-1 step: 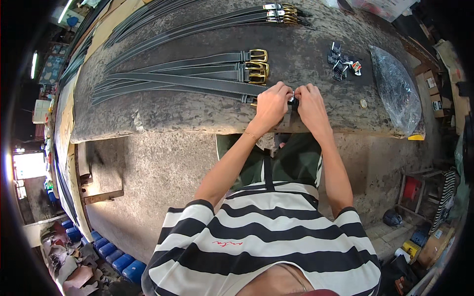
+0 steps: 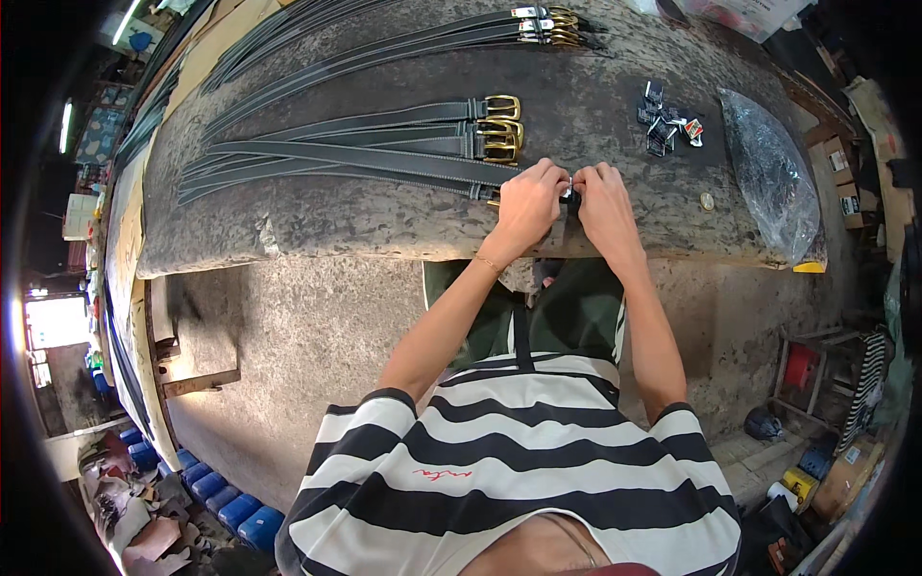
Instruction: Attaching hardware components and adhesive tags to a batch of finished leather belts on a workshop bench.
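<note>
My left hand point(image 2: 530, 204) is closed at the end of a dark grey belt point(image 2: 384, 161) with pale stitched edges; the belt's end disappears under its fingers. Close against it on the right, my right hand point(image 2: 607, 209) pinches a small black-and-white tag point(image 2: 567, 190) that shows between the fingertips. Most of that piece is covered by my fingers. Several similar belts lie to the left with gold buckles point(image 2: 503, 131) pointing towards my hands. Beyond the right hand is a loose heap of small black tags point(image 2: 663, 127), some with white or red parts.
On the worn dark table point(image 2: 365, 226), more belts point(image 2: 413, 48) lie at the back, with white tags by their buckles. A clear plastic bag point(image 2: 773, 182) lies at the right, near a small round metallic piece point(image 2: 707, 202). Blue containers point(image 2: 259, 528) line the floor at lower left.
</note>
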A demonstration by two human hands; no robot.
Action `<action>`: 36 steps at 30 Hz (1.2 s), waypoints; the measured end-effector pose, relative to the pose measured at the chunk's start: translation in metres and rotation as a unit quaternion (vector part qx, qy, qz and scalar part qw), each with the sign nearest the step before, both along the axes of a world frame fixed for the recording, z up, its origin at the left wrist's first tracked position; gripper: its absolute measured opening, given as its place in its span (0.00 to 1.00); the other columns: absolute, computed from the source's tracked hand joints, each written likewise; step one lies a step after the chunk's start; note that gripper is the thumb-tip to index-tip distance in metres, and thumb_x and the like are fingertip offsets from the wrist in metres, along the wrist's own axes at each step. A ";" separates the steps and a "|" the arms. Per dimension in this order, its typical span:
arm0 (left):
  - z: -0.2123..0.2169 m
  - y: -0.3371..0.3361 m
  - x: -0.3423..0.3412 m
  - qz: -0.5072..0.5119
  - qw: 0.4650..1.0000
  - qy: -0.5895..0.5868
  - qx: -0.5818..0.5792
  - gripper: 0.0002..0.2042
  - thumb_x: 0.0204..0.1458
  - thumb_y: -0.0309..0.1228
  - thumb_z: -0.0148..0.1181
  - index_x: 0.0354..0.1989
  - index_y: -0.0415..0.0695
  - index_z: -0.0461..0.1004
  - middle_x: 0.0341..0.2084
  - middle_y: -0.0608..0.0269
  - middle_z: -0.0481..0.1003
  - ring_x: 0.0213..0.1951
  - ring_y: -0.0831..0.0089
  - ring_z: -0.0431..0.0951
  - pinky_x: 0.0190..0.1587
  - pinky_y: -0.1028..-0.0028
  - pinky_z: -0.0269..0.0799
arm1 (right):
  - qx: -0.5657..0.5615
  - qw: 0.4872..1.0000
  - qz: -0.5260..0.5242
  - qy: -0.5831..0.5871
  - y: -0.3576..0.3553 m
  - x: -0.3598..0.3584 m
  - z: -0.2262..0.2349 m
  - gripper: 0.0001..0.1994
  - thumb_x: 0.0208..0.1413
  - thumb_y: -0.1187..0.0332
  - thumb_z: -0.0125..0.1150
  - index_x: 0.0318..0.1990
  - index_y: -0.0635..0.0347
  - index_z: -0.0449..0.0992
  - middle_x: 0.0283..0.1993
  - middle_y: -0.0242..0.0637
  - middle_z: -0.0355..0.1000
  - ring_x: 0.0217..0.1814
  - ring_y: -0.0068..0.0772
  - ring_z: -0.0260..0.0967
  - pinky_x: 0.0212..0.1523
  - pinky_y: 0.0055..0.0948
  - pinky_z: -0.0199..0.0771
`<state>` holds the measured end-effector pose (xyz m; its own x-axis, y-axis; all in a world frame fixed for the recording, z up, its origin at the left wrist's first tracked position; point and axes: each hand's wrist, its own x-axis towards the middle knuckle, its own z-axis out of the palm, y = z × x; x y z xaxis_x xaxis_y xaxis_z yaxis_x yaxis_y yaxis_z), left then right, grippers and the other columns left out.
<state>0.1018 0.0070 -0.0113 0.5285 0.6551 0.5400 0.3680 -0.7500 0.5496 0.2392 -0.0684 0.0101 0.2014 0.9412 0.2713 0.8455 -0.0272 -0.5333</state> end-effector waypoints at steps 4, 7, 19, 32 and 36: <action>-0.002 0.000 0.000 0.000 1.000 -0.008 -0.009 0.01 0.55 0.27 0.62 0.34 0.45 0.79 0.30 0.62 0.76 0.31 0.57 0.79 0.32 0.62 0.74 | 0.054 0.998 -0.023 0.015 -0.001 -0.007 -0.006 0.06 0.57 0.80 0.57 0.42 0.66 0.74 0.43 0.49 0.70 0.50 0.53 0.67 0.50 0.47 0.70; -0.002 -0.002 0.001 -0.001 1.000 -0.005 -0.014 0.02 0.55 0.27 0.62 0.33 0.44 0.79 0.31 0.62 0.77 0.31 0.57 0.79 0.32 0.62 0.74 | 0.081 0.996 -0.031 0.026 -0.001 -0.007 -0.016 0.05 0.57 0.80 0.59 0.41 0.66 0.75 0.43 0.48 0.71 0.50 0.52 0.67 0.49 0.46 0.70; 0.021 -0.005 -0.018 -0.004 0.998 0.011 0.055 0.10 0.50 0.28 0.67 0.41 0.44 0.81 0.42 0.62 0.78 0.49 0.60 0.74 0.51 0.62 0.70 | 0.068 0.989 -0.011 0.131 -0.016 -0.002 0.005 0.12 0.54 0.76 0.66 0.46 0.62 0.79 0.48 0.42 0.72 0.54 0.49 0.68 0.52 0.42 0.73; 0.028 0.034 -0.036 -0.192 0.972 0.130 0.037 0.12 0.51 0.31 0.69 0.42 0.43 0.80 0.47 0.62 0.78 0.54 0.59 0.74 0.57 0.60 0.67 | 0.079 0.991 -0.001 0.111 -0.033 0.004 -0.007 0.17 0.49 0.70 0.73 0.47 0.62 0.78 0.54 0.41 0.69 0.59 0.48 0.66 0.58 0.42 0.71; 0.026 0.033 -0.041 -0.177 0.977 0.111 0.033 0.09 0.49 0.30 0.70 0.38 0.43 0.81 0.42 0.62 0.77 0.49 0.59 0.75 0.55 0.61 0.70 | 0.113 0.989 -0.016 0.095 -0.032 0.000 -0.014 0.16 0.49 0.70 0.73 0.46 0.61 0.78 0.53 0.41 0.71 0.58 0.48 0.67 0.56 0.41 0.72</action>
<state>0.0603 0.0400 0.0148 0.8245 0.3772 0.4217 0.1834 -0.8833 0.4314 0.2391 -0.1002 -0.0036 0.2966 0.8531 0.4292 0.7306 0.0867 -0.6773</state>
